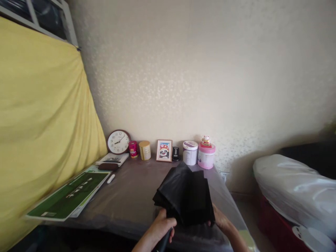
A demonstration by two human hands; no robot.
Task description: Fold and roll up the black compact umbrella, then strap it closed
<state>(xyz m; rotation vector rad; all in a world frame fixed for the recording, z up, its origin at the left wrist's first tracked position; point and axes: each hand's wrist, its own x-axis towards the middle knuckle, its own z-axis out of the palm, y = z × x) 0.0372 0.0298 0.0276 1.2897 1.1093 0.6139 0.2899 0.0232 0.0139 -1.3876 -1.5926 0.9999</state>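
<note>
A black folding umbrella (183, 196) is held over the near part of the table, its loose canopy fabric in pleats pointing away from me. My left hand (164, 225) is closed around its dark handle, below the fabric. At the canopy's right edge, my right hand (219, 218) grips the fabric, with most of its fingers hidden behind the folds.
Along the wall stand a clock (118, 141), a pink can (133, 149), a yellow-lidded jar (145, 151), a framed panda picture (164, 151), a black device (175, 154) and two tubs (190, 154). A green board (69, 194) lies left; a white plastic bag (294, 189) sits right.
</note>
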